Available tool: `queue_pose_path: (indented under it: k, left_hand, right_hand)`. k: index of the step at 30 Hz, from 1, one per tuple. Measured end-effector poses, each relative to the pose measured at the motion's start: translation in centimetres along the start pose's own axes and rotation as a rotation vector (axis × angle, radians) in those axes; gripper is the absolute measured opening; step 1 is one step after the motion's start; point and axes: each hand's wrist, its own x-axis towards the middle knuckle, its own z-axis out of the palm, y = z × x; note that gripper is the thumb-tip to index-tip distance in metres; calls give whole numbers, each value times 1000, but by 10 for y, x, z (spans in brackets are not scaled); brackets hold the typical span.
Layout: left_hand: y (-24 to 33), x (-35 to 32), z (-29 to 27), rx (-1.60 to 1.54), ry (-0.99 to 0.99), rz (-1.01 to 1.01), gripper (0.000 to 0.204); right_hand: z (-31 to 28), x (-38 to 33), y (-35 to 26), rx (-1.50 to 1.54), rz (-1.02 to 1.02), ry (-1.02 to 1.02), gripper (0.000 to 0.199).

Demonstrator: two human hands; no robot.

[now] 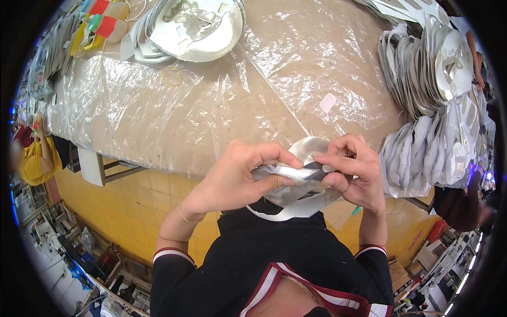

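Observation:
A white and silver-grey shoe upper (288, 196) is held up close to my body, over the table's near edge. My left hand (235, 171) pinches its folded white and dark edge between thumb and fingers. On the other side, my right hand (356, 166) is closed with thumb and fingertips at the same dark strip. Both sets of fingertips are only a short way apart. The upper's rounded silvery part shows behind the fingers, and a white rim curves below them. Whether a small item is pinched in my right fingertips is hidden.
Clear plastic sheeting covers the table (211, 116). A stack of white uppers (203, 45) lies at the far left, near bottles with red labels (108, 24). More stacked uppers (422, 68) line the right side. A pale pink scrap (327, 103) lies mid-table. A person in yellow (39, 158) is at left.

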Motion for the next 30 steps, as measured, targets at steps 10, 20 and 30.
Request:
queue_pose_path:
  k: [10,20,30]
  left_hand:
    - [-5,-3,9,-82,29,-27,29]
    - [-17,8,-8,-563,-92,-165,71]
    - [-49,14,-20,-682,-175,-221,51]
  right_hand:
    - [19,-4,-1,-27,-13,104,29]
    - [33,1,22,358,158,513,29]
    - [41,6,15,-78,138,447,46]
